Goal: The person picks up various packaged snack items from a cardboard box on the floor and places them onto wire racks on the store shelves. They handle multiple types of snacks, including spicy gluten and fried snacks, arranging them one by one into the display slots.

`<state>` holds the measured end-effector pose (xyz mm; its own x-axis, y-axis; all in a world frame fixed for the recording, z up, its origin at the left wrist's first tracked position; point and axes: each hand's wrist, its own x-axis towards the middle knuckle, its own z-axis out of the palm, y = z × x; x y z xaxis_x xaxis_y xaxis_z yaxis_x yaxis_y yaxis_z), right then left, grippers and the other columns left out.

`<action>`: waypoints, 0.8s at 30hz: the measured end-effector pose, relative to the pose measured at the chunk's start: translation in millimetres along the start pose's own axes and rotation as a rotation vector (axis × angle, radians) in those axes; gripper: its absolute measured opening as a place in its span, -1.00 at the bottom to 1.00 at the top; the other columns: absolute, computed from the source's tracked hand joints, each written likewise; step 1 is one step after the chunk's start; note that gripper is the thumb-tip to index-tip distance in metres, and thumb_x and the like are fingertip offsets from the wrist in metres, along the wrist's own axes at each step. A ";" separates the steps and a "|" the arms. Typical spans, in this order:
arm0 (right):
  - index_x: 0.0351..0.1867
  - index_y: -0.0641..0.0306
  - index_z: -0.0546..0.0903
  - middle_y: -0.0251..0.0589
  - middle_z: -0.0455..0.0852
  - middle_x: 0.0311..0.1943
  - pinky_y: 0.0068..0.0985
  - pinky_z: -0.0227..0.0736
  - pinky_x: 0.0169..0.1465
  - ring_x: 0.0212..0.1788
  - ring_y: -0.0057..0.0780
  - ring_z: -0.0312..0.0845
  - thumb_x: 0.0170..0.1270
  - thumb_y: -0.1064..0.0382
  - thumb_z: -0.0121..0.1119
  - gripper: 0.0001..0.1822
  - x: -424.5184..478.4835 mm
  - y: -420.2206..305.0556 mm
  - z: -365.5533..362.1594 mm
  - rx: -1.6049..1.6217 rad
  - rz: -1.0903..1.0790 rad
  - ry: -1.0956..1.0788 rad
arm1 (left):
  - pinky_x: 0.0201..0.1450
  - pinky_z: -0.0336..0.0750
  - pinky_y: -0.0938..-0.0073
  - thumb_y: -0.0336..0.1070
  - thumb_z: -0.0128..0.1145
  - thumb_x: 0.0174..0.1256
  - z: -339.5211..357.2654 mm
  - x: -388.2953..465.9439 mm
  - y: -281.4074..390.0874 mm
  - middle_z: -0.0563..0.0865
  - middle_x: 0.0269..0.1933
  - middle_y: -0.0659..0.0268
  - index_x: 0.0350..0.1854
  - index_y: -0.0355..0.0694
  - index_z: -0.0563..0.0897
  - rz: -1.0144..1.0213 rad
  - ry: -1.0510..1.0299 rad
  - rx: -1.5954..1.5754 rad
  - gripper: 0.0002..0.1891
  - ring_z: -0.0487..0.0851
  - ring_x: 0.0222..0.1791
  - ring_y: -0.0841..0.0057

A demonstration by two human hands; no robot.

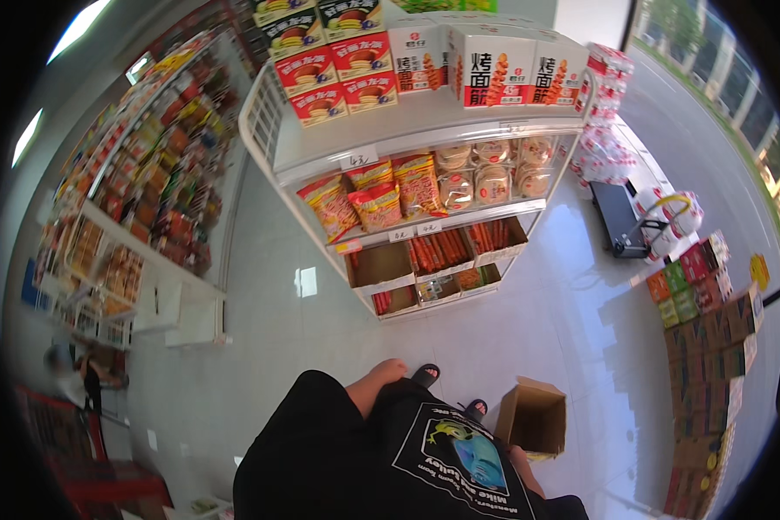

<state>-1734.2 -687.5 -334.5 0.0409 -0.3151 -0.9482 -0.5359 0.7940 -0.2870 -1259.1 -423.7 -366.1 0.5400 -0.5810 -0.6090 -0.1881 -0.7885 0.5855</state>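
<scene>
My left hand (390, 369) hangs in front of my black printed T-shirt, its fingers curled, with no object visible in it. At my right side, my right hand (517, 455) is at the near edge of an open cardboard box (539, 416) whose inside looks bare; its fingers are mostly hidden, so its grip is unclear. Before me stands a white wire display rack (422, 136). It carries boxed snacks (344, 62) on top, red snack bags (419, 185) and round packaged cakes (494, 185) below, and red stick packs (439, 250) in low cardboard trays.
Long stocked shelves (162, 162) run along the left. Stacked cartons (708, 377), a black platform cart (617, 218) and wrapped bottle packs (604, 156) line the window side at right. A blurred person (71, 377) is at the far left, near red shelving (58, 422).
</scene>
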 end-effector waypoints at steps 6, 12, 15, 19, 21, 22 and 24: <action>-0.28 0.25 0.70 -0.13 0.84 -0.38 -0.24 0.64 -0.26 -0.51 -0.36 0.59 0.46 0.07 -0.03 -0.64 109.9 -57.4 -17.1 -0.484 0.025 -0.218 | -0.09 0.64 0.14 -0.20 0.14 0.17 59.0 -153.0 -73.3 0.83 -0.25 0.03 -0.26 -0.20 0.84 -0.256 0.076 -0.199 -0.72 0.81 -0.21 0.14; -0.33 0.38 0.75 -0.11 0.85 -0.40 -0.38 0.60 -0.48 -0.57 -0.37 0.64 0.31 0.15 0.12 -0.68 77.4 -77.7 32.3 -0.891 -0.248 -0.287 | -0.21 0.62 0.11 -0.25 0.02 0.26 186.5 -277.7 -120.2 0.77 -0.42 -0.05 -0.30 -0.34 0.74 -0.369 0.636 -0.129 -0.71 0.76 -0.38 0.12; -0.28 0.46 0.77 0.00 0.87 -0.35 -0.33 0.71 -0.32 -0.42 -0.25 0.80 0.31 0.15 0.07 -0.62 10.9 -93.4 60.6 -1.251 -0.532 -0.227 | -0.18 0.63 0.08 -0.28 0.04 0.24 229.6 -293.3 -112.2 0.78 -0.39 -0.06 -0.28 -0.35 0.74 -0.652 0.594 -0.554 -0.73 0.77 -0.36 0.09; -0.19 0.32 0.80 0.21 0.82 -0.25 -0.09 0.66 -0.05 -0.14 0.10 0.80 0.24 -0.01 0.18 -0.58 68.6 -65.9 92.2 -1.605 -0.921 -0.404 | -0.01 0.65 0.07 -0.25 0.09 0.24 250.2 -322.9 -126.7 0.82 -0.23 -0.13 -0.23 -0.29 0.80 -0.663 0.474 -0.483 -0.72 0.81 -0.14 -0.05; -0.22 0.23 0.80 0.13 0.82 -0.24 -0.10 0.63 0.03 -0.05 0.06 0.78 0.35 -0.16 0.11 -0.51 104.6 -61.7 105.2 -1.850 -1.155 -0.607 | -0.01 0.65 0.08 -0.24 0.08 0.24 247.2 -321.5 -137.9 0.82 -0.21 -0.14 -0.21 -0.31 0.81 -0.718 0.525 -0.461 -0.69 0.81 -0.11 -0.05; -0.22 0.23 0.81 0.09 0.84 -0.25 -0.11 0.64 0.01 -0.08 0.02 0.80 0.35 -0.16 0.14 -0.52 111.3 -57.6 113.8 -1.809 -1.038 -0.598 | 0.02 0.65 0.09 -0.17 0.11 0.27 241.2 -329.9 -145.5 0.83 -0.16 -0.11 -0.16 -0.32 0.82 -0.666 0.396 -0.560 -0.65 0.81 -0.10 -0.02; -0.24 0.24 0.81 0.04 0.85 -0.25 -0.13 0.65 -0.01 -0.12 -0.03 0.81 0.33 -0.16 0.17 -0.53 130.2 -39.1 135.3 -1.729 -1.106 -0.645 | 0.04 0.64 0.10 -0.13 0.14 0.27 233.8 -343.4 -160.6 0.84 -0.14 -0.08 -0.15 -0.33 0.82 -0.566 0.356 -0.634 -0.63 0.82 -0.10 0.05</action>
<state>-1593.8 -689.2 -465.3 0.7998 0.2759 -0.5331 -0.1129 -0.8031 -0.5850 -1606.1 -144.7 -376.2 0.6544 0.0370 -0.7553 0.6095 -0.6169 0.4979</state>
